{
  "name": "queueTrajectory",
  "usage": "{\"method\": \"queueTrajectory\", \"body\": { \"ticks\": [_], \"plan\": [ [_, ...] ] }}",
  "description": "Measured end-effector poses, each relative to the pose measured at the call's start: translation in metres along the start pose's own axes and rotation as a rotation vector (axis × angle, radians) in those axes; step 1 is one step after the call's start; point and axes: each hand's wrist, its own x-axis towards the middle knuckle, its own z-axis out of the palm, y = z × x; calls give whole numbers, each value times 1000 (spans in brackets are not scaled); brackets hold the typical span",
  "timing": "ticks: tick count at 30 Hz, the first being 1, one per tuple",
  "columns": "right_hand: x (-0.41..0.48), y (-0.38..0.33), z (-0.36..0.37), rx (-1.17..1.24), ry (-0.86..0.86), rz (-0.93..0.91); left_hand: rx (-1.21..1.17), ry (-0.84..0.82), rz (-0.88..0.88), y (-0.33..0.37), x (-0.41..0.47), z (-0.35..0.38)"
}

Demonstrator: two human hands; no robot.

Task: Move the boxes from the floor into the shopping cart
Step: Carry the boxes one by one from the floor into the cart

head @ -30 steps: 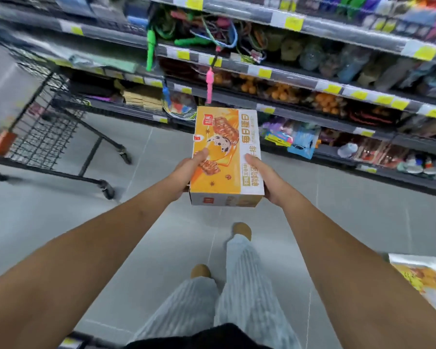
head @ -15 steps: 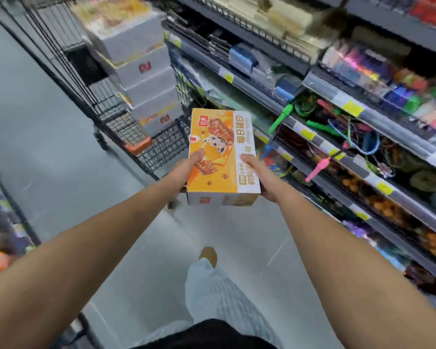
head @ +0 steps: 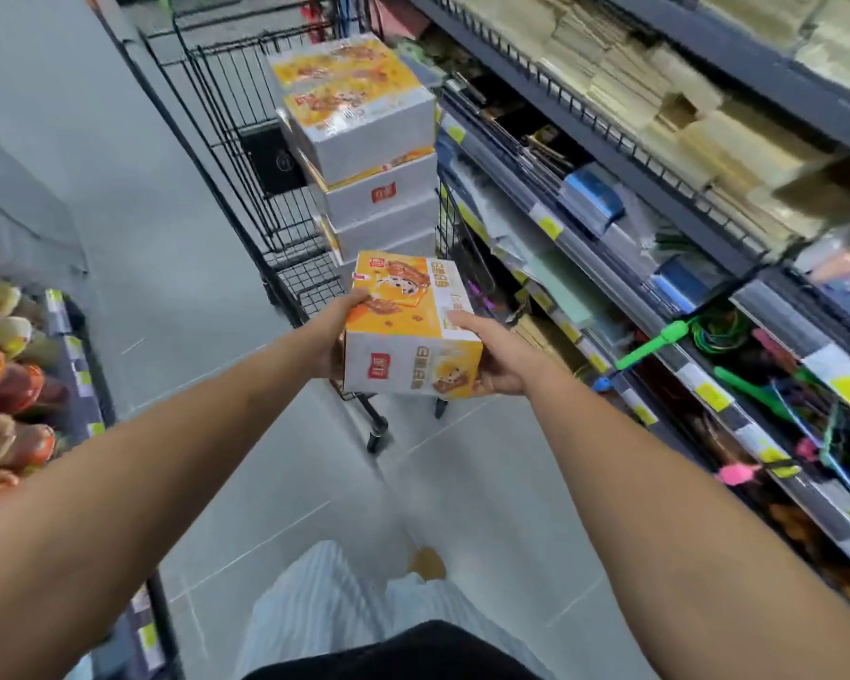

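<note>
I hold an orange and white box out in front of me at chest height. My left hand grips its left side and my right hand grips its right side and lower corner. Straight ahead stands the black wire shopping cart, its near end just behind the held box. Inside the cart a stack of several matching boxes rises above the cart's rim. The held box hides the lowest boxes of the stack.
A tall shelf unit full of stationery and toys runs along the right, close to the cart. A lower shelf with plush items lines the left. Grey tiled floor lies between. My legs and one shoe show below.
My view has swung left and I have stepped closer, so the cart with its stack now sits directly ahead. The box stays held in both hands, now close to the cart's near end.
</note>
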Motion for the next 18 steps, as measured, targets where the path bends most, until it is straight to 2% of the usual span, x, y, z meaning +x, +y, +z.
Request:
{"method": "queueTrajectory", "body": {
  "ticks": [10,14,18],
  "plan": [
    [85,-44,19,340,130,118,64,-12,-4,74,72,-27],
    [124,-59,38,602,179,121,85,37,26,107,110,-40],
    [169,-68,58,746,329,136,173,-92,-80,128,139,-41]
  ]
}}
